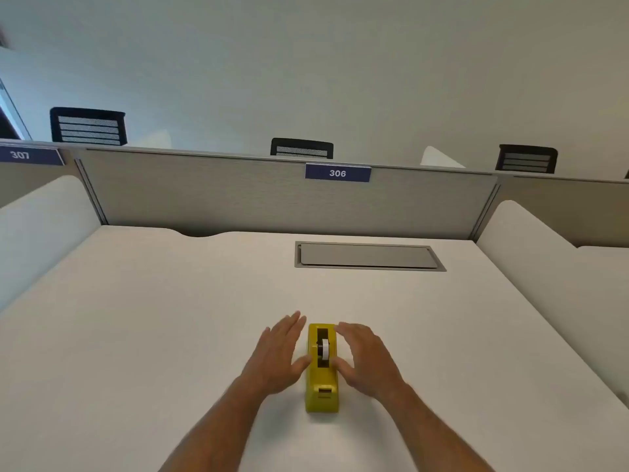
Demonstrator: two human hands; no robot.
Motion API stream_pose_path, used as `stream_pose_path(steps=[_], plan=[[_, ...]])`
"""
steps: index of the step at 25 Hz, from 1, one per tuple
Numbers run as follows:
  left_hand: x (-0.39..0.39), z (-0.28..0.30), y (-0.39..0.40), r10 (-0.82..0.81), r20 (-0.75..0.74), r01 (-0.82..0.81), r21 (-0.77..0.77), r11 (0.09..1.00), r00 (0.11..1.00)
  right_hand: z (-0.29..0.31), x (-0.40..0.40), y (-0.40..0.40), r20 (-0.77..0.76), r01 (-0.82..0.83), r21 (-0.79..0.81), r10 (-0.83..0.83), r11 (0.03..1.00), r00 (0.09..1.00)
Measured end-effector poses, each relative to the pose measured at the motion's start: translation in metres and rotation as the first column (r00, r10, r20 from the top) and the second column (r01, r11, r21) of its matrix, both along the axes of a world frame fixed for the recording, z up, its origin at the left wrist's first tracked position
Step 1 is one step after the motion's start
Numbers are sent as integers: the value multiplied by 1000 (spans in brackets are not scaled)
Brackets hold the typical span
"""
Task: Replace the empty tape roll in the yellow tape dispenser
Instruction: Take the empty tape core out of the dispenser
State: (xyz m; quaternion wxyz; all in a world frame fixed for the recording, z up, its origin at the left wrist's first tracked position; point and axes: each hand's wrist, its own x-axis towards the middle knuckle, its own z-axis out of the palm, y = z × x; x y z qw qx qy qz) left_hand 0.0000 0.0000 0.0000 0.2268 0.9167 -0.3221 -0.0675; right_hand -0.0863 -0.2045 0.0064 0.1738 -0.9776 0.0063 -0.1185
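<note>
A yellow tape dispenser [322, 386] stands lengthwise on the white desk [153, 318], its cutter end toward me. A white roll [325, 349] on a dark hub sits in its black slot. My left hand [277, 356] lies flat and open just left of the dispenser, its thumb touching the yellow side. On the other side, my right hand [366, 361] is spread open, fingers over the top right edge and thumb against the side. Neither hand holds anything.
A grey cable hatch [369, 256] is set into the desk behind the dispenser. A grey partition [238, 199] with a blue "306" label [337, 173] closes the back. White side panels flank the desk. Black chair backs show beyond the partition.
</note>
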Motion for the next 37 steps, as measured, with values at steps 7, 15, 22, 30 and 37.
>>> stream_pose_path(steps=[7,15,22,30,37], plan=[[-1,-14,-13,-22,-79,14,-98,995,997,-3,8,7,16,-102,6,102,995,995],[1,-11,-23,-25,-151,4,-137,991,988,-1,16,8,86,-149,-47,153,988,985],[7,-9,-24,-3,-180,-30,-183,983,984,5,24,7,60,-117,73,113,990,992],[8,-6,-25,-27,-177,-11,-210,978,984,8,26,6,19,-123,72,122,990,992],[10,-8,-24,-34,-273,-25,-210,977,962,13,30,5,-91,-114,33,117,993,989]])
